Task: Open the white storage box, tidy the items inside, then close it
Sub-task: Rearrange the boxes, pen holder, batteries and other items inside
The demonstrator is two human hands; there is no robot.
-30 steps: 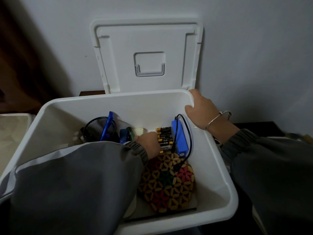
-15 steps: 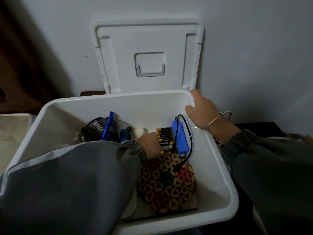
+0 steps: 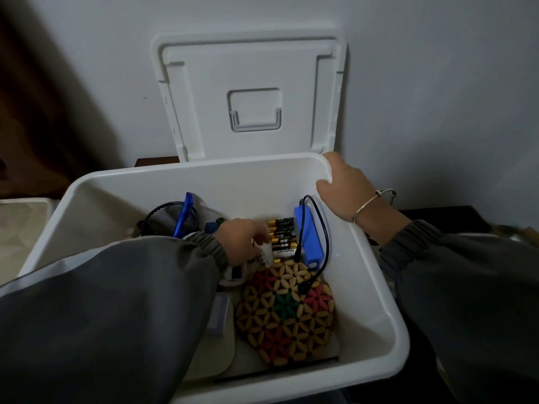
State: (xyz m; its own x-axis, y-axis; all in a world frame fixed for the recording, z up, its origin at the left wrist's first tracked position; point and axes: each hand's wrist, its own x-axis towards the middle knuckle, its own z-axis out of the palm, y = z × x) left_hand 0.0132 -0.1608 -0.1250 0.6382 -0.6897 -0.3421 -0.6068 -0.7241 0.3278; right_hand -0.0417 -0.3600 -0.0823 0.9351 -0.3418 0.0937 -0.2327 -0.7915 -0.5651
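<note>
The white storage box (image 3: 376, 293) stands open, its lid (image 3: 250, 94) leaning upright against the wall behind. Inside lie a round patterned beaded mat (image 3: 287, 313), a row of batteries (image 3: 281, 231), a blue power bank (image 3: 308, 237) with a black cable, and a black mesh cup (image 3: 166, 221) holding a blue item. My left hand (image 3: 242, 243) is down in the box beside the batteries, fingers closed on a small white tube (image 3: 266, 255). My right hand (image 3: 342, 189) grips the box's far right rim corner.
A white flat device (image 3: 234, 274) and a pale flat pad (image 3: 215, 354) lie under my left sleeve. A light surface (image 3: 20, 225) sits left of the box, dark furniture (image 3: 443, 217) to the right. The wall is right behind the lid.
My left hand has lifted a little from the box floor and now holds a small white tube next to the batteries. My right hand stays on the rim.
</note>
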